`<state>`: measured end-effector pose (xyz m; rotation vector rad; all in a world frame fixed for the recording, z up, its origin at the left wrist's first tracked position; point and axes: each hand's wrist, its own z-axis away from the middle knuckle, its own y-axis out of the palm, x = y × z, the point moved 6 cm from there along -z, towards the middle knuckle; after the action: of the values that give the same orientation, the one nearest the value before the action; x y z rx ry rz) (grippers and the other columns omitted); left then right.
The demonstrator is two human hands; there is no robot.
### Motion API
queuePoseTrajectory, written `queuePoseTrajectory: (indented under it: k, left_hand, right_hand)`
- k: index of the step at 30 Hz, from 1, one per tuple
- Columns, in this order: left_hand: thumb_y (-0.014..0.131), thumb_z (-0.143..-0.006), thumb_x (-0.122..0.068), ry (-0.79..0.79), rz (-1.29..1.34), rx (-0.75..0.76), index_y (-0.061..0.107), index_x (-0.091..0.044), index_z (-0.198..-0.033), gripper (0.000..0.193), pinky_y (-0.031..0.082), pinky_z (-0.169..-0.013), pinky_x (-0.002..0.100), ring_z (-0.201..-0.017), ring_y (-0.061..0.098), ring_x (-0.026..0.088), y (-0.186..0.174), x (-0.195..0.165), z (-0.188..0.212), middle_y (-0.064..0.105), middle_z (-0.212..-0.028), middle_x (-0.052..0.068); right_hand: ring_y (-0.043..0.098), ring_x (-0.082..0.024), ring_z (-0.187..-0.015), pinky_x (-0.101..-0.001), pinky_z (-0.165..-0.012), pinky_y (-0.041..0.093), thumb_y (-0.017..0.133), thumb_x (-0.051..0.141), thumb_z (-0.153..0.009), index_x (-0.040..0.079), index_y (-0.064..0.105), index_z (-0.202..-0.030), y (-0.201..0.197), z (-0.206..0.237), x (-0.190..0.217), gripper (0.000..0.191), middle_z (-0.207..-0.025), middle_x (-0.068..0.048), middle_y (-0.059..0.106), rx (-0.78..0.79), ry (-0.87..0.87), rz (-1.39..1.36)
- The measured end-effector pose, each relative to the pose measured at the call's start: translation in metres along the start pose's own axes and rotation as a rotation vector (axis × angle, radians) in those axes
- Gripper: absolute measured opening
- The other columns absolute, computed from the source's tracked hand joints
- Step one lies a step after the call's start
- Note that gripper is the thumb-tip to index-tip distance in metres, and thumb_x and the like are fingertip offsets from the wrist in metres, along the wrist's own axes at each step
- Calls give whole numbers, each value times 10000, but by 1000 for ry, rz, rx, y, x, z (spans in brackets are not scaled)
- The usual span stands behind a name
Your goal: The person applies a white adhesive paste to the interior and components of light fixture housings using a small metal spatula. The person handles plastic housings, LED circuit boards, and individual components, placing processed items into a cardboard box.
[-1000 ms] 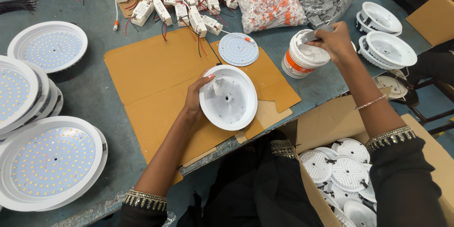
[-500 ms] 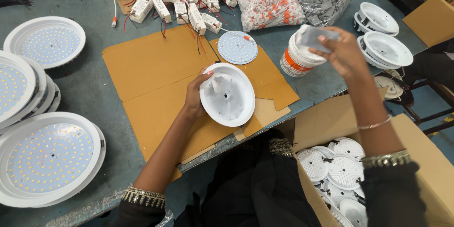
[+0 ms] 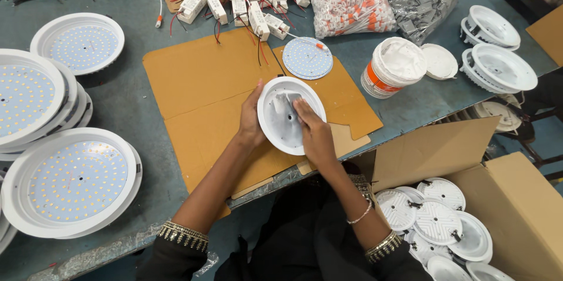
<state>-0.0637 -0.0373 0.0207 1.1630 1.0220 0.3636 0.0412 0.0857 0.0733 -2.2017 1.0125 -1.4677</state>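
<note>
the person is steadying a white round lamp housing [image 3: 285, 118] on a brown cardboard sheet [image 3: 199, 87] laid over the blue-green table [image 3: 126, 102]. the left hand [image 3: 251, 118] is curling around the housing's left rim, thumb up near the top edge. the right hand [image 3: 314, 131] is lying flat inside the dish, fingers together and pressing on its floor; whether they are spreading white paste there is hard to tell, since the hand is covering the spot.

just above the housing a small round led board [image 3: 307, 58] with a thin wire is waiting on the cardboard. to the right an open white tub of paste [image 3: 392, 67] is standing beside its lid [image 3: 440, 61]. a cardboard box [image 3: 469, 199] of more housings is sitting at the lower right.

the housing is resting on loose cardboard, so a firm push from the right hand could be sliding it sideways if the left grip is slackening. paste on the fingers could also be smearing onto the rim or the cardboard.
</note>
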Motion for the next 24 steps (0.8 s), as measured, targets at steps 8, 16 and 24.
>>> queuePoseTrajectory:
  k: [8, 16, 24]
  left_hand:
    - [468, -1058, -372, 49, -59, 40, 555, -41, -1414, 494, 478, -1090, 392, -1192, 620, 219, 11, 1, 5, 664, -1288, 109]
    - [514, -1021, -468, 56, -274, 152, 383, -70, -1547, 673, 426, -1156, 393, -1342, 523, 223, 41, -3, 17, 543, -1448, 104]
    - [531, -977, -477, 53, -487, 265, 261, -160, -1620, 767, 376, -1180, 399, -1449, 422, 240, 60, -7, 30, 419, -1561, 79]
  right_hand:
    - [616, -252, -1258, -386, -984, 515, 549, -42, -885, 159, 700, -1291, -9, 24, 10, 478, -1371, -74, 644, 118, 111, 301]
    - [731, -316, -886, -389, -807, 560, 620, 108, -914, 80, 759, -1170, -52, 22, 19, 292, -1025, -189, 747, 175, 128, 158]
    - [558, -251, -552, -409, -577, 435, 624, 220, -995, -70, 641, -836, -59, -22, -11, 331, -632, -178, 598, -88, 304, 90]
